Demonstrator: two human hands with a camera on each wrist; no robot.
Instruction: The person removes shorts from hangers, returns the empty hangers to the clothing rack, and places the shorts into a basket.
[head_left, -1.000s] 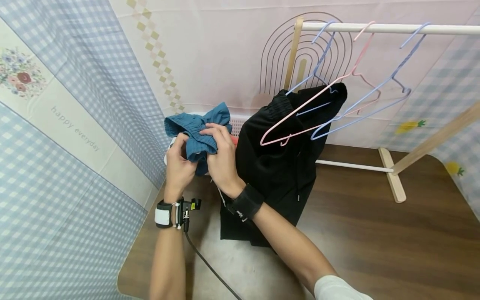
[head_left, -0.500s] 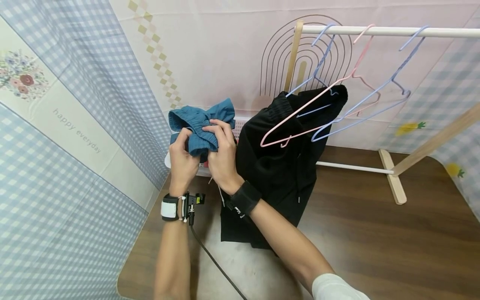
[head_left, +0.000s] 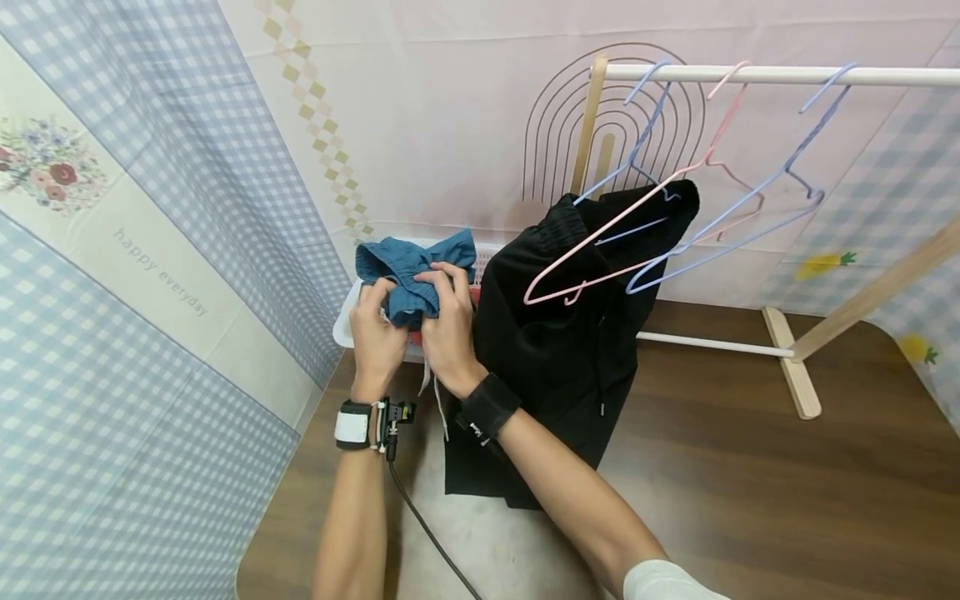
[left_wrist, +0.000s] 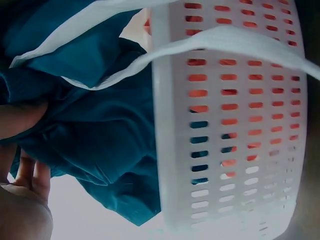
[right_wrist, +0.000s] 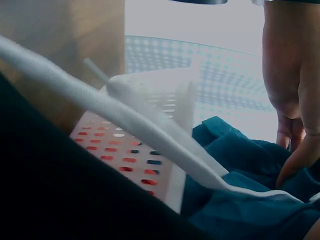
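Note:
Both hands hold a bunched blue garment [head_left: 411, 268] above a white perforated laundry basket [head_left: 345, 327] at the table's back left. My left hand [head_left: 377, 327] grips its left side with curled fingers; my right hand [head_left: 444, 321] pinches the right side. The left wrist view shows the blue garment [left_wrist: 95, 130] against the basket wall [left_wrist: 225, 125], with white drawstrings [left_wrist: 210, 42] across it. In the right wrist view the blue garment [right_wrist: 240, 190] lies beside the basket [right_wrist: 145, 145], a white drawstring [right_wrist: 115, 120] hanging in front.
A black garment [head_left: 562, 333] hangs off the rack right of the hands, reaching the brown table [head_left: 750, 483]. A white rail [head_left: 780, 75] carries pink [head_left: 637, 200] and blue hangers [head_left: 735, 217]. Checked cloth walls stand close at left and behind.
Both hands have lowered the blue garment toward the basket and bunched it tighter. The black garment and hangers have not moved.

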